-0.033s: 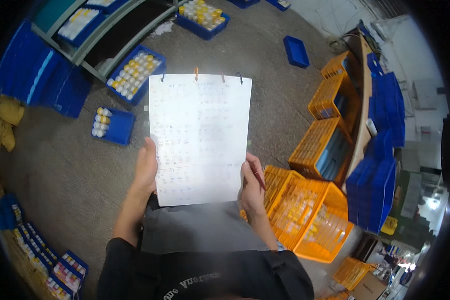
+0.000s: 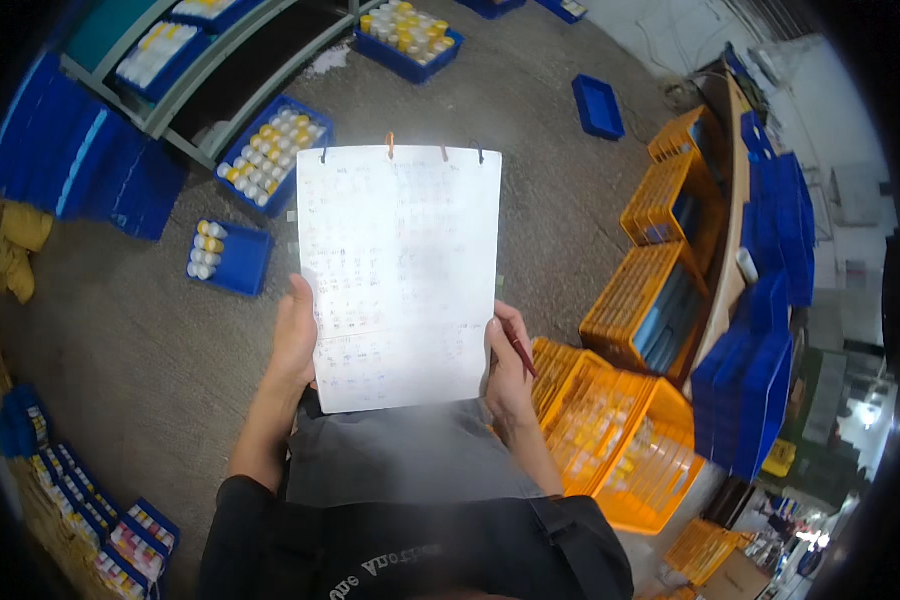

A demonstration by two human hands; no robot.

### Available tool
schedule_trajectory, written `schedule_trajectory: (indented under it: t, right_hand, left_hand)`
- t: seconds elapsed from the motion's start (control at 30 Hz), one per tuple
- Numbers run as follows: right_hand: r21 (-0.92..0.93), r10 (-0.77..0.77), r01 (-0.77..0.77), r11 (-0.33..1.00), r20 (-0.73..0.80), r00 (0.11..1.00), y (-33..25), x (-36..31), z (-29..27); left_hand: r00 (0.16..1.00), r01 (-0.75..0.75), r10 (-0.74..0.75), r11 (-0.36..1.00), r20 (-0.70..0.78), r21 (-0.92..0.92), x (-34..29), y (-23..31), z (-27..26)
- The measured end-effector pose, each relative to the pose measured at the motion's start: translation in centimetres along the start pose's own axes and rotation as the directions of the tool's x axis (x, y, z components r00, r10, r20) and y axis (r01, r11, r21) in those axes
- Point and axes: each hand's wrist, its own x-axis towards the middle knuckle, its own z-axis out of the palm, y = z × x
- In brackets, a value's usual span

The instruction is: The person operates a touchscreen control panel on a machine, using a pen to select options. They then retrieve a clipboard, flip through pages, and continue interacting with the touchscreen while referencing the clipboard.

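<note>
A ring-bound notebook with white pages and rows of handwriting is held up in front of my body. My left hand grips its lower left edge, the thumb lying on the page side. On the opposite edge my right hand is closed round the notebook, and a dark red pen sticks out between its fingers. Small loose rings run along the top edge of the pages. The fingers behind the sheets are mostly hidden.
Blue trays of white- and yellow-capped bottles stand on the floor ahead left, beside a metal rack. Orange crates line the right side, near stacked blue bins. A blue tray lies far right. Boxes of small packages sit lower left.
</note>
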Motion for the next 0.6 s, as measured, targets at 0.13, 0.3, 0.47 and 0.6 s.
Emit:
schedule_trajectory:
  t: [0.13,0.3,0.47,0.6]
  right_hand:
    - [-0.108,0.002,0.010,0.994,0.108,0.994,-9.8,14.0,3.0]
    - [-0.254,0.015,0.055,0.966,0.266,0.964,-16.2,33.8,3.7]
    - [-0.308,-0.039,0.087,0.947,0.158,0.987,-18.3,54.7,-1.3]
    - [-0.483,0.169,-0.237,0.843,-0.179,0.969,-20.5,66.2,-10.0]
  left_hand:
    - [0.994,-0.031,0.028,0.999,-0.107,-0.029,10.3,7.9,5.2]
    - [0.941,-0.230,0.198,0.969,-0.276,-0.088,25.1,13.4,10.2]
    - [0.922,-0.232,0.211,0.972,-0.324,-0.027,40.6,18.7,13.2]
    - [0.904,-0.229,0.196,0.972,-0.380,-0.043,50.3,22.5,15.1]
